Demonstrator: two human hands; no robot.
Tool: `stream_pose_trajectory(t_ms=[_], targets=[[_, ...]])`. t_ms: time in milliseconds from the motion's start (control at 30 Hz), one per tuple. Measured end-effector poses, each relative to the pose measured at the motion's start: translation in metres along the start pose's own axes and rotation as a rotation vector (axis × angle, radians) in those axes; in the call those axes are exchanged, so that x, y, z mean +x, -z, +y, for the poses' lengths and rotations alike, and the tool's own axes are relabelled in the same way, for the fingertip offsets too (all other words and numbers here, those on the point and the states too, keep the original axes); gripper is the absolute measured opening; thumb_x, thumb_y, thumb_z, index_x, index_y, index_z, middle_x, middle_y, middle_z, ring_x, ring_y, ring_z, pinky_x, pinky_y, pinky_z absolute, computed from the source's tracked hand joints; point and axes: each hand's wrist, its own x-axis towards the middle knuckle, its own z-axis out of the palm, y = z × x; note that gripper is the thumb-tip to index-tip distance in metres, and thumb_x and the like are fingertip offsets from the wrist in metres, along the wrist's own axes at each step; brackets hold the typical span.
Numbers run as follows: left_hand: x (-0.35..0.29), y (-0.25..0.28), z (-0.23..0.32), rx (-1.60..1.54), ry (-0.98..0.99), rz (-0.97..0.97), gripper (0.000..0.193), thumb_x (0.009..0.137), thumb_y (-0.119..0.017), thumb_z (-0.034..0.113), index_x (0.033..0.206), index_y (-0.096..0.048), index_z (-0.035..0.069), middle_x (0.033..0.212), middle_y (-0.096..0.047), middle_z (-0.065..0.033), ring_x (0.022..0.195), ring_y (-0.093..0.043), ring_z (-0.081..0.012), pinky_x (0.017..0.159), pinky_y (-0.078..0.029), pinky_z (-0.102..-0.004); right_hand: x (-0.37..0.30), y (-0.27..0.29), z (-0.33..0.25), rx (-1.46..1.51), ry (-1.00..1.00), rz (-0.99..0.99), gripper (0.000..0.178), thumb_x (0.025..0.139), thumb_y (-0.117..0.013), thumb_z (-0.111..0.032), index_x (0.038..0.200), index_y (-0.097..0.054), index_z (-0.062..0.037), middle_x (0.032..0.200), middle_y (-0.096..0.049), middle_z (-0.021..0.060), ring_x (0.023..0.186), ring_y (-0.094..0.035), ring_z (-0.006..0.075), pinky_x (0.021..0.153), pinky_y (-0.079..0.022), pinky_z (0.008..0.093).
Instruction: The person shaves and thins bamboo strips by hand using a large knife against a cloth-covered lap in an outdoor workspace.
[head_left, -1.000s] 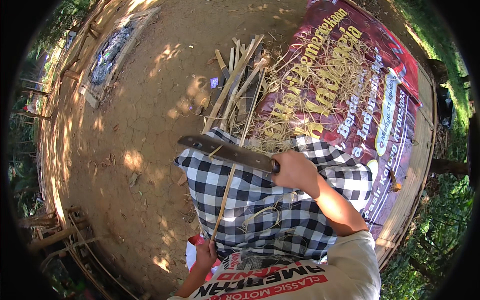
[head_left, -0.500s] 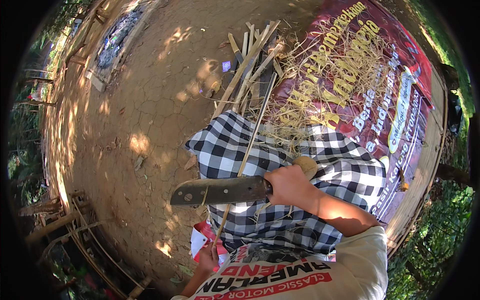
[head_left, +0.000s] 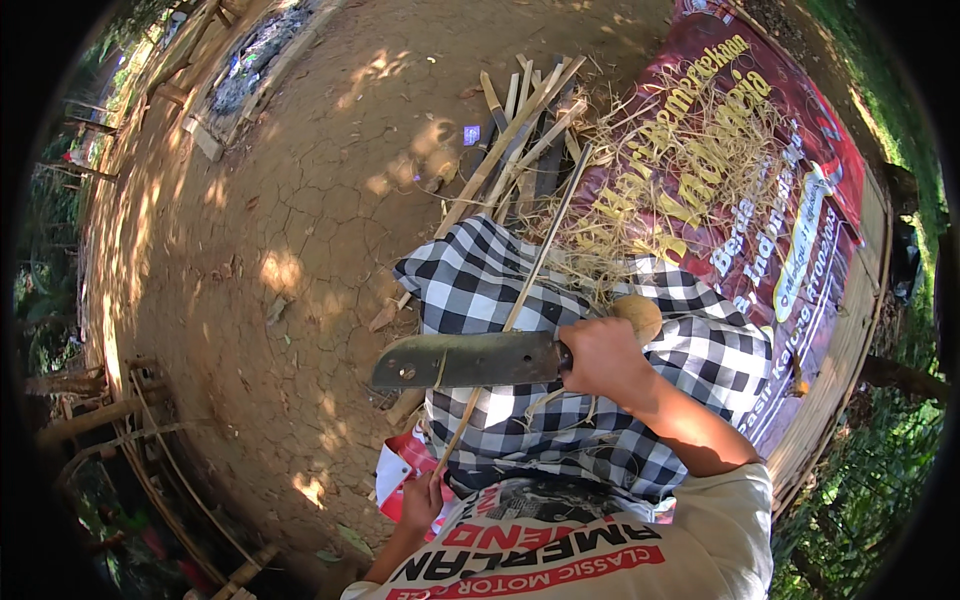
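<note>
My right hand (head_left: 605, 357) grips the pale wooden handle of a broad dark cleaver (head_left: 460, 360), whose blade points left and lies across a thin bamboo strip (head_left: 530, 280). My left hand (head_left: 420, 500) holds the near end of that strip low by my waist. The strip runs up and to the right over the black-and-white checked cloth (head_left: 500, 290) on my lap. A thin shaving curls at the blade where it meets the strip.
A pile of split bamboo sticks (head_left: 520, 130) lies on the cracked dirt ground (head_left: 300, 220) ahead. Pale shavings cover a dark red printed banner (head_left: 730, 200) on the right. Bamboo poles (head_left: 110, 420) lie at the left. Grass borders the right edge.
The cleaver has slid down the strip toward my body, from the far part of the checked cloth to its middle. The left hand kept hold of the strip's near end.
</note>
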Motion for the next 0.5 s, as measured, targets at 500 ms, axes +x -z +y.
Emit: stream_pose_trajectory(t_ms=[500], targets=[[-0.006,-0.008,-0.015,-0.041,0.036,-0.06,0.026,0.096,-0.045,0.015,0.086,-0.062,-0.002,0.059,-0.055,-0.0183,0.049,-0.057,-0.0345,0.048,-0.042,-0.041,-0.003,0.079,0.053,-0.059,-0.582,0.334,0.02,0.067,-0.065,-0.014,0.082,-0.065,-0.0003,0.071,-0.064,0.0242,0.074,-0.064,0.0413,0.07,-0.051,0.0491]])
